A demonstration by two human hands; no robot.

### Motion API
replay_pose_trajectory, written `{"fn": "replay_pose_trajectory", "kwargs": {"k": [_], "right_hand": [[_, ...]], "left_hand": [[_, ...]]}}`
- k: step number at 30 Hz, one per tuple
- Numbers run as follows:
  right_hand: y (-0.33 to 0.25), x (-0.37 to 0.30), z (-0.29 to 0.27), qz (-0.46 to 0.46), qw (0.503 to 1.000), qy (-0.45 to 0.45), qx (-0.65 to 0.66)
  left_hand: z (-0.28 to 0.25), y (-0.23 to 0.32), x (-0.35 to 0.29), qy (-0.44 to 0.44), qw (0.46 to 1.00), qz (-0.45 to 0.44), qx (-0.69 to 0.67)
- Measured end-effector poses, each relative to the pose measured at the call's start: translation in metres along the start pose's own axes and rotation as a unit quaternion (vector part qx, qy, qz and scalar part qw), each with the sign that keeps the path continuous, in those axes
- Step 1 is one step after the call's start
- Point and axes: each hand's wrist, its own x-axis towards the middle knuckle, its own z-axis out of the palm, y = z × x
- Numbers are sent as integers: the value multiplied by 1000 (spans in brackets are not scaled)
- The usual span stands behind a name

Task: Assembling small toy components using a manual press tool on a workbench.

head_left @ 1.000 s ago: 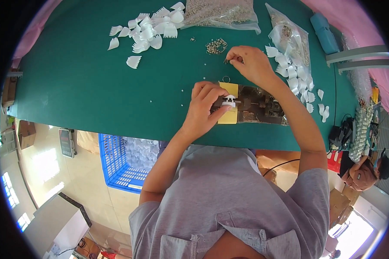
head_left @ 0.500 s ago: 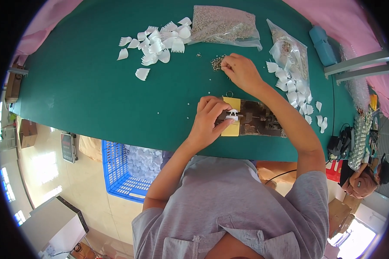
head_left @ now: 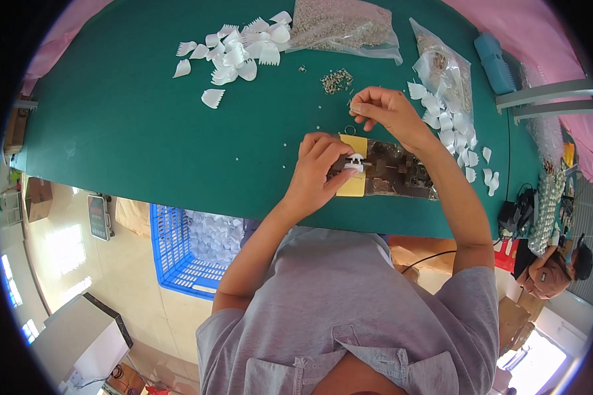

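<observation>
My left hand (head_left: pixel 317 172) is closed around a white hair claw clip piece (head_left: pixel 354 163), gripping it between thumb and fingers against the dark fixture (head_left: pixel 392 170) with its yellow plate (head_left: pixel 353 187). To the right and farther off, my right hand (head_left: pixel 392 117) hovers above the table with thumb and forefinger pinched together. Whatever sits between those fingertips is too small to make out. Just beyond it lies a small heap of tiny metal parts (head_left: pixel 337 81). A thin metal ring (head_left: pixel 350 130) stands at the fixture's far edge.
Toothed white clip pieces (head_left: pixel 234 56) lie piled at the far left, others (head_left: pixel 447 122) at the right. Clear bags (head_left: pixel 342 26) of small metal parts rest at the back. A blue case (head_left: pixel 494 64) lies far right. A blue basket (head_left: pixel 171 253) of white pieces stands below the table edge.
My right hand has drawn back from the heap of metal parts toward the fixture, fingers pinched. My left hand still grips the white clip piece. The whole view has shifted slightly.
</observation>
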Motion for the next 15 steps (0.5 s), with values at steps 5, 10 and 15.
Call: {"fn": "replay_pose_trajectory", "kwargs": {"k": [5,10,15], "right_hand": [[4,8,8,-57,985,4,-163],[19,34,24,-265,888,90,-365],[32,32,19,-389,804,90,-441]], "left_hand": [[0,2,-1,-1,1000,4,8],[1,1,-1,4,1000,3,3],[3,-1,-1,3,1000,5,3]]}}
